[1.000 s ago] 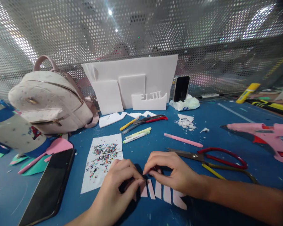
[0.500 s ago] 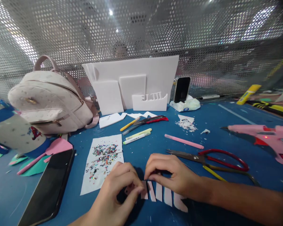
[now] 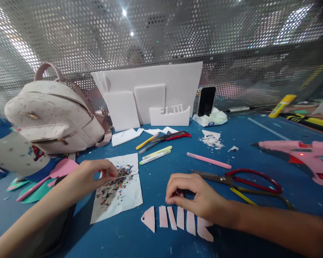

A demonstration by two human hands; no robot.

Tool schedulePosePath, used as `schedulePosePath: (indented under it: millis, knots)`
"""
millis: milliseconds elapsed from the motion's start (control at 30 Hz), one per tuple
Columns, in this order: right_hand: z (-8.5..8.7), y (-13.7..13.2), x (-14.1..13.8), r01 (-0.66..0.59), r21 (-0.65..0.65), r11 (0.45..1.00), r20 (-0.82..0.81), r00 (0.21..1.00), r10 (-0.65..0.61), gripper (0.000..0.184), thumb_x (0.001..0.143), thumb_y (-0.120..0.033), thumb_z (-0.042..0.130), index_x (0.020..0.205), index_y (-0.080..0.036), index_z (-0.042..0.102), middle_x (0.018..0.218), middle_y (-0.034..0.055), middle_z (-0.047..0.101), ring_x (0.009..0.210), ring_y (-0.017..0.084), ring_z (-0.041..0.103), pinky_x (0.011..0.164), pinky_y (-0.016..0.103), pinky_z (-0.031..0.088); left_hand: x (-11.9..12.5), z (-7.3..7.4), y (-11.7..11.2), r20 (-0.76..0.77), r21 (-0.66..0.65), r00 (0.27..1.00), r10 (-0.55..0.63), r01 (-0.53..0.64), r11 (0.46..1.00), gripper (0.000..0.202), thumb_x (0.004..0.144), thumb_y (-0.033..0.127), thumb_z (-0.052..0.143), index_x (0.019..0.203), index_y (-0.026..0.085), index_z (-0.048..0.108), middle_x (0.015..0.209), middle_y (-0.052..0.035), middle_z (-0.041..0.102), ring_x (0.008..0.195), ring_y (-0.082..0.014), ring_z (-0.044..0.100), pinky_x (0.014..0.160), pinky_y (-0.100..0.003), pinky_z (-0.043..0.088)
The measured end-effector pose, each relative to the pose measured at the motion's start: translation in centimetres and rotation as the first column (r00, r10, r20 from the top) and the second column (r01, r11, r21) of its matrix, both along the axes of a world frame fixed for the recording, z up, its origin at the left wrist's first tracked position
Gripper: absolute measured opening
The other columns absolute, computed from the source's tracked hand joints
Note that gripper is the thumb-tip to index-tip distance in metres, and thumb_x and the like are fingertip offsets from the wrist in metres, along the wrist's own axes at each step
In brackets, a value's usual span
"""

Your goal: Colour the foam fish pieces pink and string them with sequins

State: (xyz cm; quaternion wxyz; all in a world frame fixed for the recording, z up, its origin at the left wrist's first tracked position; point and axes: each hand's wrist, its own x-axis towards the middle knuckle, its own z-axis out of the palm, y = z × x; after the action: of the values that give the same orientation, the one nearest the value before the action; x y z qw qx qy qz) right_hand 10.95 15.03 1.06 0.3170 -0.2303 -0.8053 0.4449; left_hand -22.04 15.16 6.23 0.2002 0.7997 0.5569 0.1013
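My left hand [image 3: 101,174] reaches over a white paper sheet [image 3: 129,200] strewn with small multicoloured beads or sequins [image 3: 123,172]. Its thumb and fingertips are pinched together at the pile, and anything between them is too small to make out. Above the pink pieces, my right hand [image 3: 195,195] is closed with thumb against fingers; what it holds, if anything, is hidden. A pink fish head [image 3: 150,219] with an eye hole, several pale pink strips [image 3: 163,216] and a tail piece [image 3: 204,231] lie in a row. The hand partly covers the tail.
Scissors [image 3: 214,177] lie beyond my right wrist, with a pink glue gun [image 3: 290,145] farther right. Pens [image 3: 156,157], a cutter [image 3: 177,135] and white foam boards [image 3: 150,104] are ahead. A backpack [image 3: 54,114] and a partly covered phone [image 3: 61,229] are at left.
My left hand has moved from the pink pieces leftward and away onto the beads, uncovering the fish head. My right hand has stayed nearly in place, still closed.
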Motion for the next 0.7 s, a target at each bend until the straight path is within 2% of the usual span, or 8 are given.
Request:
schedulePosePath:
  millis: [100,233,500,700]
  knots:
    - [0.0,0.0,0.0,0.003,0.005,1.0,0.004,1.0,-0.003,0.009,0.092,-0.018,0.065,0.084,-0.017,0.069,0.081,0.0017,0.063,0.069,0.01,0.053,0.063,0.023,0.043,-1.1,-0.7,0.6,-0.076,-0.077,0.997,0.029,-0.035,0.996,0.016,0.084,0.033,0.06,0.083,0.025,0.073,0.085,-0.0018,0.076,0.077,-0.0203,0.067,0.069,-0.027,0.047]
    - [0.1,-0.2,0.1,-0.001,0.009,1.0,0.022,1.0,0.001,0.01,0.093,-0.018,0.064,0.084,-0.017,0.068,0.081,0.0017,0.062,0.069,0.01,0.053,0.063,0.024,0.043,-1.2,-1.4,0.5,-0.122,-0.056,0.989,0.079,-0.087,0.995,0.018,0.083,0.031,0.058,0.08,0.024,0.074,0.083,-0.0024,0.076,0.074,-0.0203,0.066,0.066,-0.026,0.044]
    - [0.1,-0.1,0.1,-0.009,0.013,1.0,0.025,1.0,0.008,0.009,0.093,-0.018,0.063,0.085,-0.018,0.069,0.082,0.0018,0.063,0.069,0.01,0.053,0.063,0.024,0.043,-1.5,-1.6,0.6,-0.174,-0.063,0.98,0.093,-0.105,0.992,0.021,0.082,0.035,0.057,0.079,0.024,0.075,0.083,-0.0028,0.075,0.074,-0.0204,0.065,0.068,-0.029,0.044]
    - [0.1,-0.1,0.1,-0.005,0.024,1.0,0.016,1.0,0.005,0.01,0.092,-0.017,0.063,0.083,-0.018,0.068,0.08,0.001,0.062,0.068,0.01,0.052,0.061,0.024,0.042,-1.3,-1.9,0.6,-0.204,-0.061,0.974,0.097,-0.112,0.992,0.022,0.079,0.034,0.055,0.08,0.023,0.074,0.085,-0.0039,0.074,0.073,-0.021,0.064,0.064,-0.029,0.042]
